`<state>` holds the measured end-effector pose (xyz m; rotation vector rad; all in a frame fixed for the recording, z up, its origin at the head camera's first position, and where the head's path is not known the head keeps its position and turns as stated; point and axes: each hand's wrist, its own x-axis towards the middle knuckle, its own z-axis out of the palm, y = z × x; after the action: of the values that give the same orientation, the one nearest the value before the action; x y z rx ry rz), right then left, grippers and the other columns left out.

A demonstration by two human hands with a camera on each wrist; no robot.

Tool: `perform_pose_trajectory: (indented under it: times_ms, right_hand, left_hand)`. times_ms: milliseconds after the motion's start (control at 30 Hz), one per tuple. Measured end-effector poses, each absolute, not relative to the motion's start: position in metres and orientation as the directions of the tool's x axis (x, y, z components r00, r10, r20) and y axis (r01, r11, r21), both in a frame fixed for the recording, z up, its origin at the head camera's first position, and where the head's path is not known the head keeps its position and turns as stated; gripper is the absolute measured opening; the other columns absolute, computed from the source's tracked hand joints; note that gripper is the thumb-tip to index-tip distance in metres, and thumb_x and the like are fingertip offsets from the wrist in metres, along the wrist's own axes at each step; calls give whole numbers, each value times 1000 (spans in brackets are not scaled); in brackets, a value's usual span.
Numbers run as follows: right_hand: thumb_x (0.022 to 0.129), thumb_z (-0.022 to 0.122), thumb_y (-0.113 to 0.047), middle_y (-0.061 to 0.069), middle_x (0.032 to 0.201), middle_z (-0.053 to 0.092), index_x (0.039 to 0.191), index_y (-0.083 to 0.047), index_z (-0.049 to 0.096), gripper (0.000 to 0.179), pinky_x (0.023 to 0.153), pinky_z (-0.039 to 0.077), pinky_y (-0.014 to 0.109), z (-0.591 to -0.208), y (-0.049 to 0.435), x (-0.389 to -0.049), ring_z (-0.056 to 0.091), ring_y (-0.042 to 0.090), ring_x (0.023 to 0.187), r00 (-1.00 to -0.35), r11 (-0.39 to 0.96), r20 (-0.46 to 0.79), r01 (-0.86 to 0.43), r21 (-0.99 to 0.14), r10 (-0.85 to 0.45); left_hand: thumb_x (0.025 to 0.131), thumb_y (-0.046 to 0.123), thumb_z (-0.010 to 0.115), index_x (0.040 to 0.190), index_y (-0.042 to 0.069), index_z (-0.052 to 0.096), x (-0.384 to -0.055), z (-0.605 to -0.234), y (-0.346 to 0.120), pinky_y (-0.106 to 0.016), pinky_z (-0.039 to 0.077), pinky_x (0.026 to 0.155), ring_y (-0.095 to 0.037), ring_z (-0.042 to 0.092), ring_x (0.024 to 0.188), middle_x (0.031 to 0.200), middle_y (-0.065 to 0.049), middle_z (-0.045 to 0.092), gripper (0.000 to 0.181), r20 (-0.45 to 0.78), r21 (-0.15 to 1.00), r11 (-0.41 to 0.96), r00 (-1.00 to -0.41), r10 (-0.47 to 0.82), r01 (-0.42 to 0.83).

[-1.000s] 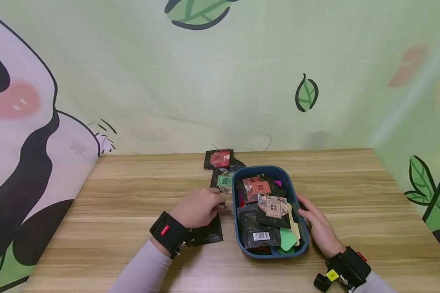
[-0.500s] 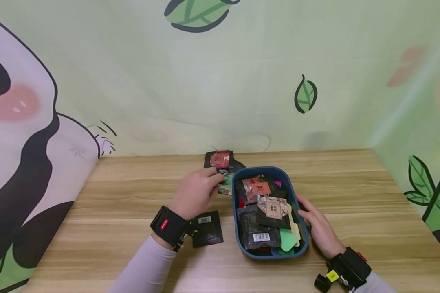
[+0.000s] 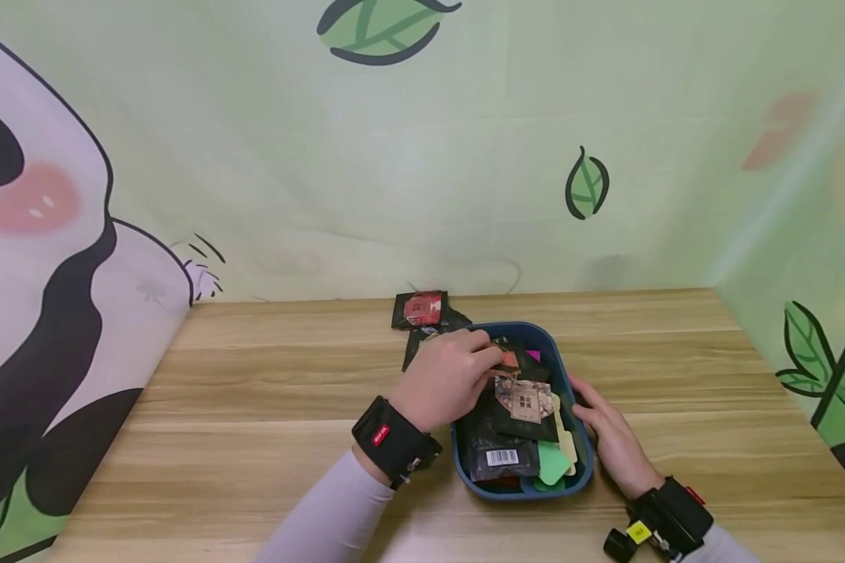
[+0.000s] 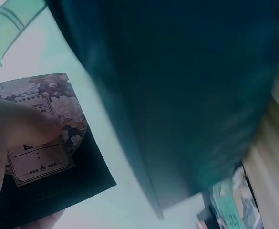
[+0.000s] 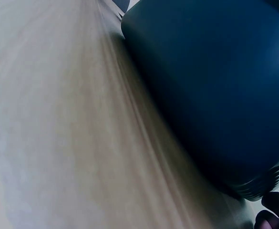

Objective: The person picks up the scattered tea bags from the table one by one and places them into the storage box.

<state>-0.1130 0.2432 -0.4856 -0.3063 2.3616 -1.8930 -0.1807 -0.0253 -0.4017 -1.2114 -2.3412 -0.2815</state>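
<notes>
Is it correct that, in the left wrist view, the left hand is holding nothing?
No, the left hand pinches a black sachet whose front bears a flower-printed label.

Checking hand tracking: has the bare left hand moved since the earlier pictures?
Yes, the left hand moved rightward, partly over the stationary blue rounded plastic box.

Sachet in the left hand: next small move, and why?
Probably lower the sachet into the bin: the left hand pinches it with fingertips over the opening, while the right hand rests against the opposite side, likely steadying it.
</notes>
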Motion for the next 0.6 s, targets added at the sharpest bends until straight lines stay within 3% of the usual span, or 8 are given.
perform_pose_trajectory:
  times_ms: [200, 367, 467, 600]
  right_hand:
    - [107, 32, -29, 19, 161, 27, 158, 0, 26, 59, 103, 23, 8, -487, 244, -114, 19, 33, 148, -972, 199, 68, -114, -973, -224]
    - [107, 32, -29, 18, 161, 27, 158, 0, 26, 59, 105, 23, 10, -487, 244, -114, 19, 33, 148, -972, 204, 67, -114, -972, -224]
    - [107, 32, -30, 18, 162, 27, 158, -1, 27, 59, 116, 20, 29, -487, 244, -113, 18, 33, 148, -974, 216, 54, -102, -971, -220]
    - [107, 32, -31, 19, 162, 25, 157, 0, 27, 60, 116, 11, 59, -485, 243, -113, 17, 34, 148, -976, 218, 41, -89, -972, -214]
  left_hand:
    - [96, 18, 57, 108, 17, 74, -177, -407, -13, -22, 48, 74, -9, 53, 78, 94, 3, 60, 21, 510, -48, 546, -449, 734, 837]
    - [94, 24, 61, 115, 19, 73, -175, -409, -11, -26, 48, 81, -10, 55, 85, 101, 3, 61, 25, 499, -36, 547, -460, 735, 836]
    - [89, 51, 62, 138, 23, 62, -174, -409, -10, -37, 45, 98, -18, 57, 110, 128, -2, 59, 56, 468, 17, 556, -498, 730, 831]
    - [73, 87, 47, 160, 31, 29, -171, -409, -12, -53, 30, 112, -30, 39, 140, 161, -6, 30, 105, 421, 85, 573, -550, 721, 815]
